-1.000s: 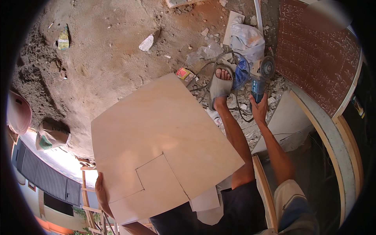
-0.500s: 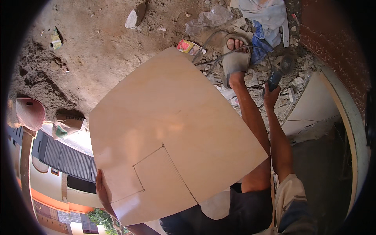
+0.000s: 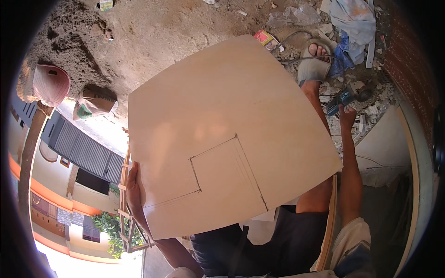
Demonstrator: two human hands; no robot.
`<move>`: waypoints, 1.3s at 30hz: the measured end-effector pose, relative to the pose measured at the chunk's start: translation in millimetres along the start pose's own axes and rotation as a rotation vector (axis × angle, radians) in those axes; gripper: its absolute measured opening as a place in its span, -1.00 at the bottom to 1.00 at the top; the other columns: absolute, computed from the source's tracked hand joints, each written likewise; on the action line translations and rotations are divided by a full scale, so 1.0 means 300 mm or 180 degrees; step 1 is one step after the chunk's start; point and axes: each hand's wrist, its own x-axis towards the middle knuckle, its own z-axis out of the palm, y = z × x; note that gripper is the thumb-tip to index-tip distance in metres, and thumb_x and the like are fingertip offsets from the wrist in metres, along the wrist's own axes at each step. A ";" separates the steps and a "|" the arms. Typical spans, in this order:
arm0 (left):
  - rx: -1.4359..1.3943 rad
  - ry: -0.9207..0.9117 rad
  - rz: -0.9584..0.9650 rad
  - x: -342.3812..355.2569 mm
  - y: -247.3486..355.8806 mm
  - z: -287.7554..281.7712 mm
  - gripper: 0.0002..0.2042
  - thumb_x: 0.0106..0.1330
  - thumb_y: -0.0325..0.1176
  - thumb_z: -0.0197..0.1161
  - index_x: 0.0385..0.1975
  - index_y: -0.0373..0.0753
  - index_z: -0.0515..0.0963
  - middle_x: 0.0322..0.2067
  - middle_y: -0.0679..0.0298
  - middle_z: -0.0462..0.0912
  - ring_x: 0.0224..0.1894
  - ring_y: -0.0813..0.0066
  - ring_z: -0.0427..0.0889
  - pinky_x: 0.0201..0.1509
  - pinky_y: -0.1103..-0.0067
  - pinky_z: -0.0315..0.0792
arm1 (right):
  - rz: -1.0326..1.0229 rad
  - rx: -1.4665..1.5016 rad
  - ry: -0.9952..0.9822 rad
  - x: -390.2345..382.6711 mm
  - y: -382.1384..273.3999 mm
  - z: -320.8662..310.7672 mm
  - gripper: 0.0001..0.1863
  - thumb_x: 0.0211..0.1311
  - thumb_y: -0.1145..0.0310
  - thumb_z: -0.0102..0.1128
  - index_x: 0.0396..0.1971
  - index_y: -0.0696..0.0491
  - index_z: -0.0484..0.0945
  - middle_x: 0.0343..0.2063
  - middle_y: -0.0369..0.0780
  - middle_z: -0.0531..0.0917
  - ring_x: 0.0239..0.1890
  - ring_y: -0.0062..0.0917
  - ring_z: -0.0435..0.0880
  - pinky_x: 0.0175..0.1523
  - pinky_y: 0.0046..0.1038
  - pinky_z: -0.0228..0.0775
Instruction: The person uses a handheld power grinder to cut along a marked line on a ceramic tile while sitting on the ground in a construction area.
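My left hand (image 3: 134, 185) is closed on the left edge of a large beige tile (image 3: 236, 97), tilted over my lap and marked with stepped dark pencil lines. At the right, a blue angle grinder (image 3: 345, 98) lies among broken rubble beside my slippered foot (image 3: 313, 65). My right hand (image 3: 347, 116) reaches down to it, a finger extended onto its body; it looks loosened from the handle, the fingers partly apart. A black cord loops near the foot.
Pale cloth (image 3: 352, 23), blue fabric (image 3: 343, 55) and a red packet (image 3: 266, 39) lie above. At left are a pink cap (image 3: 50, 85), a sack (image 3: 95, 106), a wooden ladder (image 3: 125, 204) and house fronts. A brown panel (image 3: 408, 83) and leaning board (image 3: 384, 143) line the right.
My right hand has lowered the grinder onto the rubble and loosened its grasp. My view has shifted, so the tile and foot appear farther right and higher.
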 end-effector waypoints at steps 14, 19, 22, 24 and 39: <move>0.0119 -0.0048 0.0051 -0.155 0.121 0.195 -0.49 0.67 -0.03 0.13 0.19 -0.45 0.62 -0.06 0.06 0.80 -0.14 0.42 0.82 -0.06 0.56 0.68 | -0.0067 0.0926 -0.3519 -0.495 -1.190 -0.212 -0.43 0.64 -0.16 0.09 0.22 0.04 0.61 -0.08 -0.28 0.71 -0.05 -0.57 0.67 0.04 -0.43 0.55; 0.0709 0.0197 0.0060 -0.232 0.171 0.203 -0.47 0.62 0.04 0.23 0.04 -0.43 0.73 -0.13 0.16 0.81 -0.24 0.50 0.75 -0.12 0.62 0.57 | 0.0021 0.0413 -0.2709 -0.530 -1.130 -0.160 -0.54 0.60 -0.07 0.20 0.08 0.06 0.66 -0.17 -0.33 0.71 -0.09 -0.60 0.64 0.02 -0.45 0.49; 0.0839 0.0204 0.0318 -0.360 0.224 0.211 -0.46 0.62 0.08 0.21 -0.04 -0.42 0.75 -0.19 0.20 0.81 -0.24 0.55 0.71 -0.09 0.57 0.54 | -0.0082 0.0825 -0.2600 -0.522 -1.133 -0.287 -0.54 0.59 -0.08 0.21 0.00 0.07 0.68 -0.21 -0.34 0.69 -0.12 -0.61 0.62 -0.01 -0.45 0.46; 0.0724 0.0238 0.0542 -0.476 0.247 0.218 -0.46 0.63 0.08 0.19 -0.05 -0.41 0.74 -0.20 0.21 0.80 -0.21 0.57 0.70 -0.07 0.56 0.53 | -0.0150 0.0969 -0.2429 -0.534 -1.177 -0.443 -0.51 0.58 -0.09 0.20 -0.06 0.10 0.68 -0.23 -0.28 0.70 -0.14 -0.55 0.63 0.00 -0.40 0.46; -0.1120 -0.1569 0.0429 -0.410 0.700 0.604 -0.45 0.66 0.01 0.12 0.37 -0.34 0.46 0.26 0.18 0.63 0.32 0.31 0.58 0.49 0.33 0.36 | -0.1167 0.1783 0.0005 -0.190 -1.705 -1.082 -0.55 0.55 -0.02 0.24 -0.10 0.13 0.73 -0.31 -0.31 0.67 -0.21 -0.59 0.54 -0.01 -0.42 0.41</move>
